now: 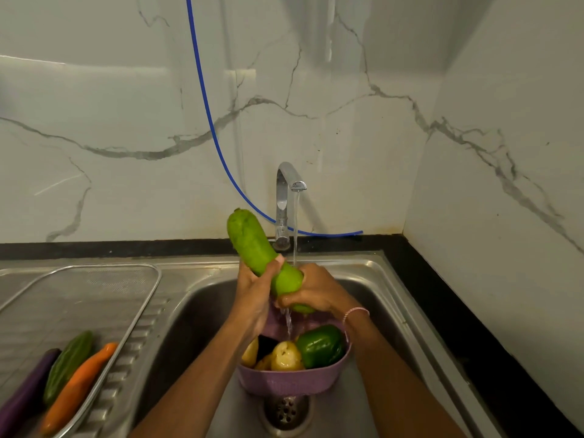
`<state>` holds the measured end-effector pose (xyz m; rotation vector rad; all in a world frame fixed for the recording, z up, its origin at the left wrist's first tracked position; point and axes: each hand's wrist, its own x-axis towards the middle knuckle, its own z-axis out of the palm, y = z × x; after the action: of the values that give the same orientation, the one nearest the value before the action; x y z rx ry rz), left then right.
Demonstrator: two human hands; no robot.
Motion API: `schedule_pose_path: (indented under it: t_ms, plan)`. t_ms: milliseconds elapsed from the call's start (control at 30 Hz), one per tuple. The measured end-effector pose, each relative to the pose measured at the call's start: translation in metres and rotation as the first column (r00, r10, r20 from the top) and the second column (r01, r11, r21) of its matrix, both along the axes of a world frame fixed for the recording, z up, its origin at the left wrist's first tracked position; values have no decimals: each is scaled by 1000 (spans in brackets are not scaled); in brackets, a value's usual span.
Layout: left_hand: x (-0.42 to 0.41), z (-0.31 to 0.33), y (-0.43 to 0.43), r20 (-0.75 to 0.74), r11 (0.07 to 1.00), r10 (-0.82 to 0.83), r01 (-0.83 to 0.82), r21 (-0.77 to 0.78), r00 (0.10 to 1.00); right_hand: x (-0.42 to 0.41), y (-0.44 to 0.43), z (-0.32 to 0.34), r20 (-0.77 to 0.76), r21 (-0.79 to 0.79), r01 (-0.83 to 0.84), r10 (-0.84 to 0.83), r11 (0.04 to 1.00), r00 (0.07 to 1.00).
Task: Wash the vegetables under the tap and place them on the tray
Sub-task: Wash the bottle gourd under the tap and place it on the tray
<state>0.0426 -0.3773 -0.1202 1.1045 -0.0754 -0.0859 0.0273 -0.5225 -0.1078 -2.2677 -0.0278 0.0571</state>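
Midway through the wash, a person is rinsing a long green gourd (252,241) under the running tap (286,197). Three vegetables are already lying side by side in the near left corner of the mesh tray (151,298): a purple eggplant (25,396), a dark green cucumber (68,365) and an orange carrot (79,390). A green pepper (320,346) and several potatoes (286,355), apparently yet to be washed, are sitting in the purple basket (284,384), which is standing in the sink (379,311) just behind the drain (286,412).

The gourd is being held tilted above the basket, its upper end leaning toward the sink's back left edge. The water is falling on it between the two hands. Both grips are holding it fast. The left hand (256,289) is wrapping round the middle, thumb over the top. The right hand (319,289) is curling round the lower end, where water is running off into the basket. By this count the gourd is the fourth for the tray, with the basket's load left to do.
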Motion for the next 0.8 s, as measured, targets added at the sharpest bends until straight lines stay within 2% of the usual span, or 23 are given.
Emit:
schedule_pose_path:
  t_ms: [67,100,167,200,233,267,300,333,367,400,467,567,700,767,800]
  plan:
    - [3,-3,-4,-56,995,97,-95,35,994,1,8,-3,211,-284,64,-3,957,977]
    - [3,-6,-4,-104,991,132,-127,48,986,2,11,-4,255,-371,77,22,925,967]
    - [2,-8,-2,-174,981,196,-189,54,965,5,14,-8,240,-407,31,74,913,968]
    - [3,-9,1,-192,975,221,-216,44,956,6,15,-11,192,-361,-20,95,932,977]
    - [5,-9,3,-193,973,231,-232,22,953,6,16,-12,128,-249,-70,105,966,986]
    - [7,-8,7,-179,972,227,-235,-22,957,5,16,-12,30,-65,-106,108,992,994]
    - [8,-4,10,-150,973,205,-218,-73,967,3,15,-11,-67,153,-120,132,981,989]
    - [10,-2,14,-115,973,180,-194,-126,977,2,14,-10,-138,304,-121,170,945,976]
    - [10,0,16,-85,970,161,-173,-169,983,2,14,-7,-166,378,-119,193,918,967]
    - [11,0,17,-76,966,151,-164,-200,986,2,13,-3,-166,371,-123,196,921,966]
    - [9,1,18,-99,960,142,-161,-230,985,4,16,0,-120,293,-107,147,950,982]
    - [12,-2,21,-138,963,120,-149,-224,983,5,26,-4,30,95,-54,51,994,998]
    - [14,-2,21,-213,980,158,-180,-87,964,2,33,-7,275,-208,38,21,977,961]
    - [9,-3,17,-279,985,159,-170,-18,947,1,30,-6,303,-309,64,35,949,952]
    - [7,-5,17,-302,985,166,-173,4,939,0,28,-7,289,-304,67,25,950,957]
